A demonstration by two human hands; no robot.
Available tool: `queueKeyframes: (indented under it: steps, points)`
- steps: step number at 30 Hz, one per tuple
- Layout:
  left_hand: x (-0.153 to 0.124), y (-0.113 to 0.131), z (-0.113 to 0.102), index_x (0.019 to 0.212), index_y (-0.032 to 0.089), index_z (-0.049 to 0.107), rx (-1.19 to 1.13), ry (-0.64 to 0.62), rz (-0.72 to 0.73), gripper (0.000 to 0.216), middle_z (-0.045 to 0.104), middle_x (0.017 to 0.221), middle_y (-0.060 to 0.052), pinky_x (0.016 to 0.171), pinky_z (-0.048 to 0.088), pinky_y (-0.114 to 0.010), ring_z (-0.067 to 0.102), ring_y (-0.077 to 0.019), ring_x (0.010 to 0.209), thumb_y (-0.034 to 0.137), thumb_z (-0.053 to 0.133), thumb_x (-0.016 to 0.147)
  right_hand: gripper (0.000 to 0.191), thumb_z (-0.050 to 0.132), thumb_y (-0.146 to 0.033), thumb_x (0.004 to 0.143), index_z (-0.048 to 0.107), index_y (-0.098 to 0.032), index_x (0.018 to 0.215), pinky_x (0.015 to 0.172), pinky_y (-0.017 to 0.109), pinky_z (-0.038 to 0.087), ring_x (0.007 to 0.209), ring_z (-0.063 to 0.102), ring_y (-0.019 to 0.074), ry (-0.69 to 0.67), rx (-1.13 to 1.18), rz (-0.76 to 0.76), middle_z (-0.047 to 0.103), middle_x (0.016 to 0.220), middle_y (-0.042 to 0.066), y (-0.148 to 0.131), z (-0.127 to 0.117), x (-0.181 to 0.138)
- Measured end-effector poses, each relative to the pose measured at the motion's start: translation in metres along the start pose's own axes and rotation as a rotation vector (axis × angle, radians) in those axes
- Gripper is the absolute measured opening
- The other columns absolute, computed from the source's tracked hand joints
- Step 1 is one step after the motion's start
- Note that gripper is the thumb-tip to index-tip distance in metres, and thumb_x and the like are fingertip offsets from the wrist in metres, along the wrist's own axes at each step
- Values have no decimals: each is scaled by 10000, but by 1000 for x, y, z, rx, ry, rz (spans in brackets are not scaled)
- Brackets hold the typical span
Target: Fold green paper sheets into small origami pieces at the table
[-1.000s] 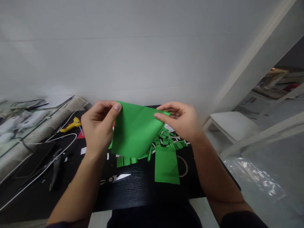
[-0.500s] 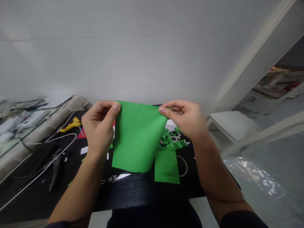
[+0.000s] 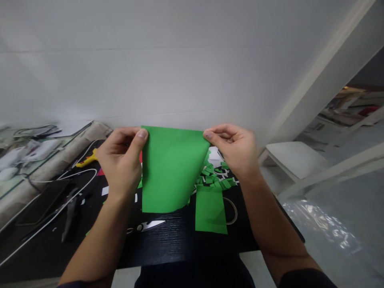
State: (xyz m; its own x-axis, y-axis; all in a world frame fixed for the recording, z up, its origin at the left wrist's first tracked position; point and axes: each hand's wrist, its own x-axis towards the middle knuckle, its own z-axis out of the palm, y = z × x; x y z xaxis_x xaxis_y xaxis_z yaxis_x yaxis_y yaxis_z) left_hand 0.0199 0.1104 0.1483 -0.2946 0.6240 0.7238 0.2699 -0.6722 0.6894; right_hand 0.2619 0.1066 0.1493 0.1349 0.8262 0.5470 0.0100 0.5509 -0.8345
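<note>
A sheet of green paper (image 3: pixel 171 170) hangs upright above the black table, its right side curling back. My left hand (image 3: pixel 123 156) pinches its upper left corner between thumb and fingers. At the upper right corner, my right hand (image 3: pixel 235 148) pinches the same sheet. Below the sheet lie scissors (image 3: pixel 147 226), blades pointing right, handles partly hidden by my left forearm. A smaller green paper piece (image 3: pixel 211 210) lies flat to the right of the scissors. Behind it is a heap of small cut green paper pieces (image 3: pixel 216 178) mixed with white scraps.
A yellow glue gun (image 3: pixel 87 159) lies at the left, partly behind my left hand. A white cable (image 3: pixel 64 206) crosses the black table (image 3: pixel 168 246). A ring-shaped coil (image 3: pixel 233 212) sits beside the small green piece. To the right stands a white chair (image 3: pixel 298 158).
My hands have moved slightly apart, left hand to the left and right hand to the right. The green sheet has shifted a little left, and its lower edge has risen, showing more of the scissors.
</note>
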Motion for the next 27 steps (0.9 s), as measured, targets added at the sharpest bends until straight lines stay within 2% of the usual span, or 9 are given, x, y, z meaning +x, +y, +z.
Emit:
queueKeyframes:
  steps: [6, 12, 18, 22, 24, 27]
  points:
    - [2, 4, 1, 846, 301, 756, -7, 37, 16, 110, 713, 790, 15, 654, 529, -327, 656, -157, 725, 371, 789, 924, 392, 964, -472, 685, 804, -192, 908, 718, 325, 671, 771, 781, 191, -53, 131, 169, 822, 836, 41, 15, 8, 4]
    - [2, -3, 4, 830, 256, 771, -92, 67, 46, 119, 715, 768, 11, 625, 514, -275, 626, -133, 682, 343, 838, 875, 364, 951, -512, 706, 812, -209, 852, 704, 328, 650, 710, 748, 179, -9, 124, 160, 799, 777, 23, 21, 4, 6]
    - [0, -2, 5, 833, 250, 795, -106, 6, -1, 64, 713, 712, 18, 560, 506, -243, 594, -105, 598, 283, 831, 875, 342, 962, -497, 684, 803, -228, 822, 730, 343, 639, 698, 728, 174, 41, 105, 139, 789, 768, 15, 19, -2, 10]
    - [3, -1, 1, 842, 258, 814, -133, -113, -45, 33, 727, 711, 15, 567, 529, -251, 624, -107, 595, 246, 840, 859, 334, 955, -490, 694, 792, -235, 837, 751, 338, 625, 725, 717, 165, 41, 107, 114, 778, 796, 5, 18, -7, 15]
    - [6, 0, 0, 824, 246, 816, -101, -156, -62, 44, 721, 693, 15, 562, 524, -244, 622, -99, 584, 224, 853, 834, 323, 955, -479, 695, 786, -237, 827, 709, 316, 604, 719, 695, 155, 50, 68, 71, 759, 792, -4, 17, -11, 17]
    - [8, 0, -1, 823, 233, 799, -87, -185, -114, 49, 611, 535, 53, 418, 407, -209, 499, -66, 440, 238, 845, 841, 300, 944, -459, 715, 775, -234, 818, 575, 278, 533, 615, 621, 131, 65, -38, 29, 681, 674, -30, 16, -14, 17]
